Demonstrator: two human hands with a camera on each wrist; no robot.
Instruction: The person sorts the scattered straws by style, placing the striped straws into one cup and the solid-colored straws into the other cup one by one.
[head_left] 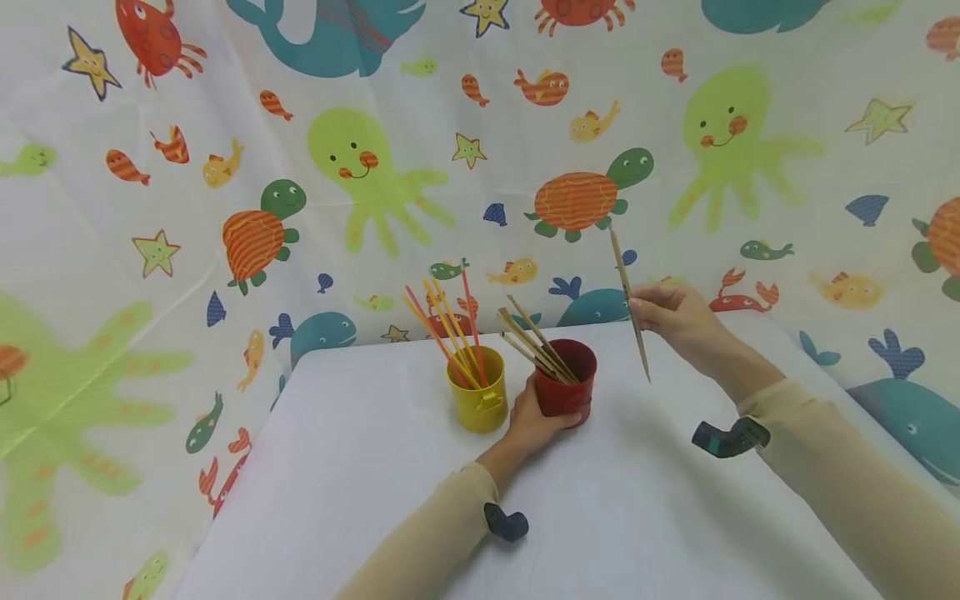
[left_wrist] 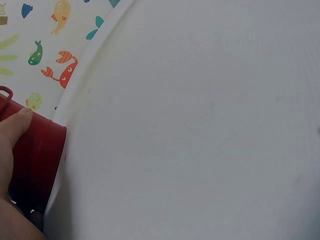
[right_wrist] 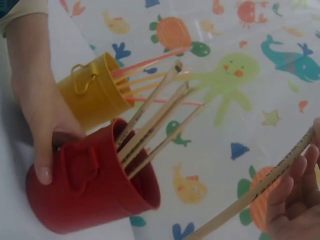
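Observation:
My left hand (head_left: 534, 422) holds the red cup (head_left: 564, 407) low on its side, and the cup stands on the white tabletop. Several thin tan sticks (head_left: 534, 343) lean out of this cup toward the left. Raised at the right, my right hand (head_left: 677, 317) pinches another long tan stick (head_left: 630, 292) near its middle, apart from the cup. Dark print runs along the held stick (right_wrist: 272, 182) in the right wrist view. In the left wrist view, the thumb (left_wrist: 19, 125) lies against the red cup (left_wrist: 37, 160).
Just left of the red cup stands a yellow cup (head_left: 480, 410) with a small handle, holding several thin orange and red sticks (head_left: 450, 329). White cloth covers the table (head_left: 360, 450). Behind it hangs a curtain (head_left: 420, 92) printed with sea animals.

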